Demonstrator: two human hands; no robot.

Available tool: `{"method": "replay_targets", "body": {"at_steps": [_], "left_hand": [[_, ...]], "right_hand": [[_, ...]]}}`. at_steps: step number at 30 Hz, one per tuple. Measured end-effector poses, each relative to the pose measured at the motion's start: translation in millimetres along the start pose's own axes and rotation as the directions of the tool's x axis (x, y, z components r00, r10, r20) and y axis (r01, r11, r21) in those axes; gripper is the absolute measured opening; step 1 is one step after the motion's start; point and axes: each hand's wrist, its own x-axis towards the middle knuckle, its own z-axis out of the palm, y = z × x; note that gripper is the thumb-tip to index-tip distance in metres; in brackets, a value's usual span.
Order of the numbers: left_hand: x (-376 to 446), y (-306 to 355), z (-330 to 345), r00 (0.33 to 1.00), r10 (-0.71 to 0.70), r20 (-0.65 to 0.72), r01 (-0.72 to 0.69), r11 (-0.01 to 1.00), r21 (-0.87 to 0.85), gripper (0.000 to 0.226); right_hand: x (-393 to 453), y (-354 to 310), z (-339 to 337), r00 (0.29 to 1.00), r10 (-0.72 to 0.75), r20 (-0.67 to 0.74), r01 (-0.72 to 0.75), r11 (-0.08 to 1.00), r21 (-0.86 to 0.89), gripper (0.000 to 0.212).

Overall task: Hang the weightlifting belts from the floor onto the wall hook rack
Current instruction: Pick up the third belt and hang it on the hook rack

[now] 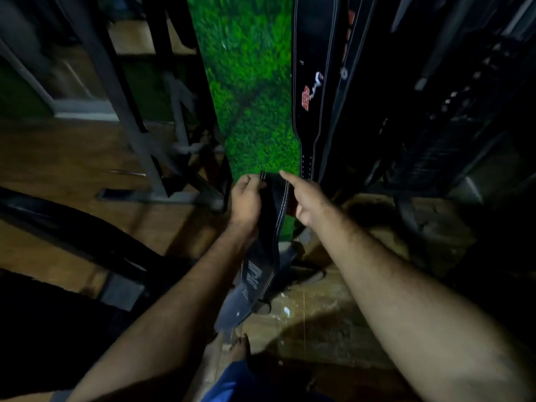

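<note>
A black weightlifting belt with white stitching hangs down between my hands, its lower end near the floor. My left hand grips its top left edge. My right hand holds the right edge, with the index finger stretched toward the wall. Another black belt with red and white lettering hangs on the wall just right of a green grass-patterned panel. The hook rack itself is out of view.
More dark straps and belts hang at the right. A black metal equipment frame stands at the left on the wooden floor. My bare foot and blue trouser leg show at the bottom.
</note>
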Motion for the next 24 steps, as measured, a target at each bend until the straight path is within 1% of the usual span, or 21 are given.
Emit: {"method": "replay_targets", "body": {"at_steps": [2,3,4,5,7,9,10,11,13,15,17,18,20,21,22,23,24], "left_hand": [[0.9,25.1,0.3,0.999,0.043,0.002,-0.043,0.999,0.006,0.023],[2.4,37.2,-0.7,0.999,0.050,-0.005,-0.050,0.999,-0.006,0.018],[5.5,50.0,-2.3,0.999,0.050,-0.009,-0.050,0.998,-0.027,0.010],[9.7,64.5,-3.6,0.999,0.049,-0.005,-0.049,0.997,-0.054,0.015],[22.2,92.5,-4.4,0.999,0.040,0.034,-0.038,0.997,-0.067,0.041],[33.0,125.2,-3.9,0.998,0.028,0.064,-0.023,0.996,-0.085,0.045],[39.0,140.2,-3.5,0.996,0.022,0.088,-0.010,0.991,-0.133,0.044],[46.1,154.4,-3.7,0.993,0.024,0.116,-0.001,0.982,-0.190,0.044],[60.7,181.0,-5.1,0.987,0.043,0.156,0.002,0.961,-0.278,0.044],[75.2,201.2,-7.3,0.981,0.076,0.177,-0.010,0.939,-0.344,0.045],[88.8,217.1,-7.2,0.980,0.140,0.139,-0.079,0.924,-0.374,0.040],[96.8,222.8,-6.2,0.978,0.175,0.112,-0.120,0.917,-0.380,0.035],[109.4,230.9,-3.4,0.967,0.235,0.096,-0.181,0.904,-0.387,0.021],[115.0,234.6,-1.6,0.961,0.259,0.100,-0.200,0.895,-0.398,0.018],[119.5,239.3,0.3,0.952,0.287,0.105,-0.221,0.885,-0.410,0.017],[123.1,244.8,1.9,0.944,0.312,0.112,-0.239,0.874,-0.423,0.017],[127.1,251.5,3.5,0.937,0.331,0.112,-0.255,0.866,-0.430,0.018]], "right_hand": [[-4.3,-30.6,9.3,0.994,-0.107,0.032,0.106,0.993,0.044,0.011],[-6.3,-44.2,13.5,0.985,-0.166,0.048,0.164,0.986,0.037,0.012],[-9.5,-56.6,18.3,0.974,-0.215,0.064,0.216,0.976,-0.006,0.016],[-15.3,-68.1,23.2,0.956,-0.284,0.076,0.289,0.954,-0.075,0.019],[-21.7,-85.7,32.2,0.889,-0.443,0.119,0.458,0.872,-0.176,0.019],[-25.0,-102.5,43.2,0.793,-0.576,0.196,0.608,0.761,-0.225,0.015],[-26.3,-111.1,49.5,0.743,-0.624,0.240,0.669,0.701,-0.249,0.015],[-29.2,-120.8,56.4,0.704,-0.654,0.275,0.710,0.651,-0.268,0.015],[-31.3,-140.1,68.4,0.663,-0.685,0.301,0.748,0.594,-0.297,0.015],[-31.8,-156.7,76.3,0.642,-0.702,0.308,0.763,0.546,-0.345,0.013],[-28.0,-170.3,83.3,0.644,-0.700,0.309,0.756,0.518,-0.400,0.007],[-24.6,-177.6,87.3,0.649,-0.702,0.293,0.748,0.520,-0.413,0.010],[-20.5,-194.0,96.2,0.654,-0.735,0.177,0.732,0.555,-0.395,0.016],[-18.8,-202.8,101.0,0.631,-0.772,0.079,0.735,0.562,-0.379,0.022],[-16.0,-211.5,104.0,0.591,-0.806,-0.035,0.733,0.555,-0.393,0.033],[-15.5,-219.2,106.0,0.539,-0.833,-0.123,0.715,0.530,-0.456,0.047],[-13.2,-226.0,107.7,0.497,-0.851,-0.170,0.678,0.503,-0.536,0.061]]}}
